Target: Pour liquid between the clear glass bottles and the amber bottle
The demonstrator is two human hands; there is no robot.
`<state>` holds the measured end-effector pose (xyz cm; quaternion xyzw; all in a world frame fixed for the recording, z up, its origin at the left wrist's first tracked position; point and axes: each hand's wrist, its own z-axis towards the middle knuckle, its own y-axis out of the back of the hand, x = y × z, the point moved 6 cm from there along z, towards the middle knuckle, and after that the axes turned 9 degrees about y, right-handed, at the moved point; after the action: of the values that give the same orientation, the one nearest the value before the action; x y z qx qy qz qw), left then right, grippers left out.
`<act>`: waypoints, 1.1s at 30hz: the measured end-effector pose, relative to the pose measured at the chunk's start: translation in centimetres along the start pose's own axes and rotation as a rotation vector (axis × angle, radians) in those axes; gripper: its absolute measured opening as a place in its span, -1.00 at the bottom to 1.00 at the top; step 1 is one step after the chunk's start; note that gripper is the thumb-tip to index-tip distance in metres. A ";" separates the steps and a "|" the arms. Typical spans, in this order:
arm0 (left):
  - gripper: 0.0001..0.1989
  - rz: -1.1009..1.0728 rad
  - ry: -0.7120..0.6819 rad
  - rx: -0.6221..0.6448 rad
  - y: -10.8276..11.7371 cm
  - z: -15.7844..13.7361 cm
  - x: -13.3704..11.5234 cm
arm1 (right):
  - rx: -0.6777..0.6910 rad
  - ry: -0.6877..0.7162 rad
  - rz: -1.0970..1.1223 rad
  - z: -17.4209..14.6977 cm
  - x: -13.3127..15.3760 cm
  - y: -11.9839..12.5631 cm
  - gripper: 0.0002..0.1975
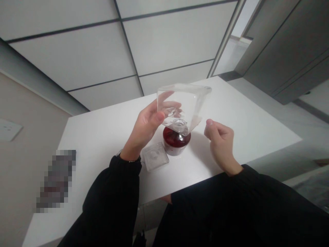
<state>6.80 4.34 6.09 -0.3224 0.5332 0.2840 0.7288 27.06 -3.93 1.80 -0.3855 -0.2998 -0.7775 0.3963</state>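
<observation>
My left hand (147, 121) grips a clear, square-sided container (186, 101) by its left side, with the thumb in front and the fingers seen through the wall. The container is tilted above a round clear vessel of dark red liquid (176, 140), which stands on the table. A clear ring (179, 122) like a bottle mouth shows just above the red liquid, partly overlapped by the container. To the right, apart from both vessels, my right hand (220, 142) is closed, its fingers curled and thumb pointing left; the inside of the fist is hidden. A clear, square, lid-like piece (155, 157) lies beside the red vessel.
The white table (239, 113) has its near edge at my body. A blurred-out, pixelated object (58, 180) lies at the left. A white panelled wall (169, 37) stands behind the table, and a wall socket (10, 129) is at far left. Dark cabinets (282, 48) are at right.
</observation>
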 end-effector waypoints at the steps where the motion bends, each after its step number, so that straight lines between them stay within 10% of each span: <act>1: -0.18 0.001 0.018 0.003 0.0 0.0 0.1 | -0.010 0.024 -0.002 0.4 0.4 0.3 -0.33; 6: -0.20 0.034 0.136 -0.035 -0.1 0.1 0.0 | 0.073 0.287 0.005 3.2 3.7 1.6 -0.67; 14: -0.23 0.082 0.268 -0.079 -0.2 0.2 -0.5 | 0.543 0.389 -0.046 7.3 7.3 -0.8 -0.03; 22: -0.32 0.110 0.357 -0.144 -0.6 0.4 -1.1 | 0.551 0.388 -0.048 7.7 7.6 -2.2 -0.05; 33: -0.25 0.439 0.276 -0.438 3.3 -6.5 -2.8 | 0.146 -0.283 0.248 5.6 -0.6 0.0 -0.28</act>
<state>-0.30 1.24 6.77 -0.3845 0.6097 0.4956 0.4846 29.29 0.63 4.26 -0.4950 -0.3584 -0.6370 0.4699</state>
